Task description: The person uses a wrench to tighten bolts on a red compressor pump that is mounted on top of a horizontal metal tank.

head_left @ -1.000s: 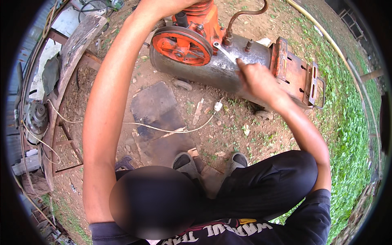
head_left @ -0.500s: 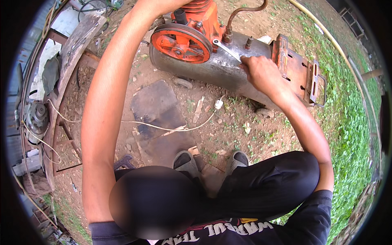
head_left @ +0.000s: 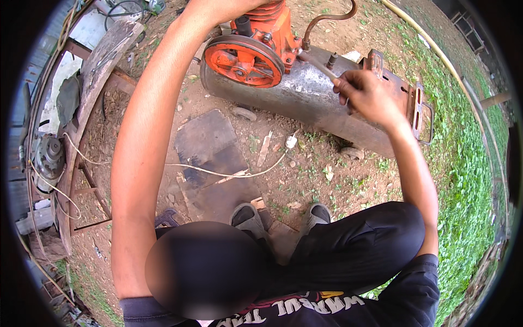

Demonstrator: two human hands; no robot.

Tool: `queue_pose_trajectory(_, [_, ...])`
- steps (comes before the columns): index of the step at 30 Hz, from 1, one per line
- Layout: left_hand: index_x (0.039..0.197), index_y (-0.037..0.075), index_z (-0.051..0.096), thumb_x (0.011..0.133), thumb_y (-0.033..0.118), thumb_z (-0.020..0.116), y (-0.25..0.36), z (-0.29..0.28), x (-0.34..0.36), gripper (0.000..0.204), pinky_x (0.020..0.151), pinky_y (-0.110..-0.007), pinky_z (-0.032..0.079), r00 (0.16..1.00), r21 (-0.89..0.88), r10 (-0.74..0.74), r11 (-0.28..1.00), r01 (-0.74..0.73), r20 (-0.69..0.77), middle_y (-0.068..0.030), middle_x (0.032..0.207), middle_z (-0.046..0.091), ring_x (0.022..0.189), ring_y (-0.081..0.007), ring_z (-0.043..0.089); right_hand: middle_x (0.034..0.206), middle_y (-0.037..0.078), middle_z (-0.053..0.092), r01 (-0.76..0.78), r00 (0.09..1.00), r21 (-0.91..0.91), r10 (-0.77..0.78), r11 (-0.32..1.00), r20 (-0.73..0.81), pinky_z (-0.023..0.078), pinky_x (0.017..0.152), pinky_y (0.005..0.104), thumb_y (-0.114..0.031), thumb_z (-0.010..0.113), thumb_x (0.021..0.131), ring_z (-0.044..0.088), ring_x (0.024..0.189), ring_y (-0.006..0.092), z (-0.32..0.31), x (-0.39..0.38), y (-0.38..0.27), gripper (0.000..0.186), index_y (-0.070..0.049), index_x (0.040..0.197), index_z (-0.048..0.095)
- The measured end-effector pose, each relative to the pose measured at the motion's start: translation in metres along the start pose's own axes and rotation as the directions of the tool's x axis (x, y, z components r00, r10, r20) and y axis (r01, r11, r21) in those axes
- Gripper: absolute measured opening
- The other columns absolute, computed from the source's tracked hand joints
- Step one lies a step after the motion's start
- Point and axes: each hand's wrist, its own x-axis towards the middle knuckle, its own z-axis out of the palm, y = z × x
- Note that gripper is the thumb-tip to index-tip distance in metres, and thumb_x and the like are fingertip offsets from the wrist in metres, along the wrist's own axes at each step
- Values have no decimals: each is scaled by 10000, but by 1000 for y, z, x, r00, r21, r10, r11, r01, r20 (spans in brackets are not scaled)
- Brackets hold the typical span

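An orange compressor pump with a spoked orange flywheel sits on a worn, silvery tank. My right hand is closed round one end of a wrench, slightly blurred. The wrench slants over the tank, its far end at the lower right side of the pump, by the foot of a bent brown pipe. My left arm reaches up to the pump's finned top. Only the back part of my left hand shows at the upper edge; its fingers are out of view.
A rusty bracket plate is on the tank's right end. A white cord with a plug crosses the dirt by a dark flat board. Left stands a wooden plank bench beside a grey motor-like machine. Grass grows at right.
My right hand has shifted right and slightly down with the wrench. The wrench's far end has moved right and up slightly along the pump's base. The left arm has barely moved.
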Motion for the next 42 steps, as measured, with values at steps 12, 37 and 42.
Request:
queue_pose_trajectory(12, [1340, -1, 551, 729, 553, 829, 1, 2, 2, 870, 1067, -452, 435, 999, -8, 21, 1000, -22, -24, -226, 1287, 551, 1250, -385, 523, 630, -22, 458, -265, 964, 746, 179, 611, 195, 374, 455, 258, -314, 485, 1069, 434, 476, 96, 67, -6, 9, 336, -9, 964, 577])
queue_pose_trajectory(37, [1369, 1, 528, 738, 550, 823, 3, 2, 6, 887, 1065, -461, 436, 1000, -10, 12, 1000, -11, 16, -234, 1316, 538, 1264, -392, 513, 609, -69, 411, -465, 860, 445, 271, 765, 432, 253, 414, 214, -403, 593, 1021, 343, 446, 59, -2, 23, 41, 340, -74, 944, 635])
queue_pose_trajectory(42, [1375, 9, 525, 739, 555, 821, -1, 4, 0, 888, 1071, -462, 429, 1000, -20, 21, 1000, -21, -2, -231, 1301, 543, 1256, -396, 513, 648, 1, 580, -169, 984, 26, 168, 985, 60, 392, 492, 300, -411, 585, 1010, 504, 551, 108, -11, 16, 8, 422, -25, 908, 720])
